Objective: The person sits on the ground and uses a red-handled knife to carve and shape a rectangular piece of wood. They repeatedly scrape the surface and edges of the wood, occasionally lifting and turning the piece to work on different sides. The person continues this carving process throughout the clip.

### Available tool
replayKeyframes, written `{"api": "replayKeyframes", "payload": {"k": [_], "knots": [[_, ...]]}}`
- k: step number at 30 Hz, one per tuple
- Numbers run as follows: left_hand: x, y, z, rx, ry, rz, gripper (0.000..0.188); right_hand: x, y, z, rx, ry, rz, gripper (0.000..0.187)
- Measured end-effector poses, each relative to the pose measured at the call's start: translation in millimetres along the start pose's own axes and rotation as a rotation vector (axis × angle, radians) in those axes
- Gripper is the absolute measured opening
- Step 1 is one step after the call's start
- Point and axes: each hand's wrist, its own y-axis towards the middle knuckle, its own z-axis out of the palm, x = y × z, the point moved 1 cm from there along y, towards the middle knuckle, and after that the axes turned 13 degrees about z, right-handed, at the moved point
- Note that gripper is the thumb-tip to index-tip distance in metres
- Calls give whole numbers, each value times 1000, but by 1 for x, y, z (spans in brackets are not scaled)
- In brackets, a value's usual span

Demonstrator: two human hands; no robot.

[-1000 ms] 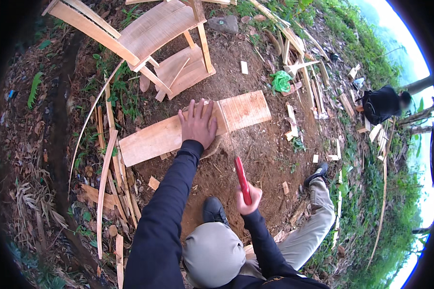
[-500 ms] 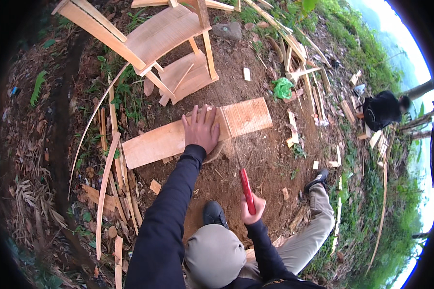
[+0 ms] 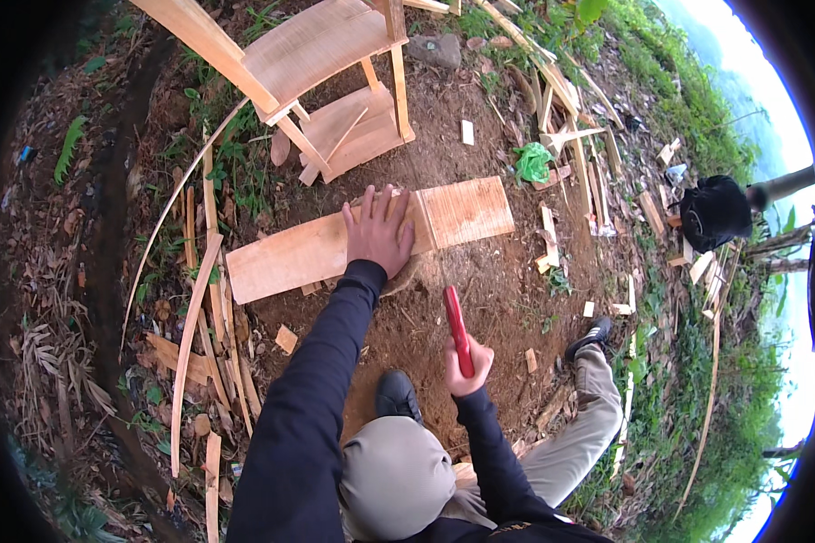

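Observation:
A pale wooden board point(image 3: 290, 256) lies slantwise across a round log stump point(image 3: 406, 279), most of which the board hides. My left hand point(image 3: 380, 237) presses flat on its top, fingers spread. My right hand point(image 3: 470, 366) is closed around the red handle of a handsaw point(image 3: 458, 333). The thin blade runs forward from the handle to a cut line across the board, just right of my left hand. Pale sawdust surrounds the stump beneath the cut.
A wooden chair frame point(image 3: 321, 45) stands beyond the board. Long wood strips point(image 3: 193, 357) lie at the left, with more offcuts point(image 3: 549, 240) at the right. A green plastic bag point(image 3: 532, 163) and a black bag point(image 3: 715, 213) are farther right. My shoe point(image 3: 398, 395) is near the stump.
My right hand has pushed the saw forward, bringing the red handle closer to the board. My left hand stays flat on the board.

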Motion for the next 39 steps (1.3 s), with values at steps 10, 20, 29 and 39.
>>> {"api": "replayKeyframes", "payload": {"k": [10, 20, 29, 39], "knots": [[0, 0, 2, -18, 7, 7, 54, -4, -4, 0, -23, 12, -36, 4], [1, 2, -1, -17, -1, 9, 53, 1, 0, 1, -16, 11, -23, 5], [-2, 2, -1, -20, 6, 8, 53, -1, -8, -2, -16, -28, 1, 5], [-2, 1, 2, -12, 21, 6, 55, 3, -11, -9, -9, -30, -23, 2]]}}
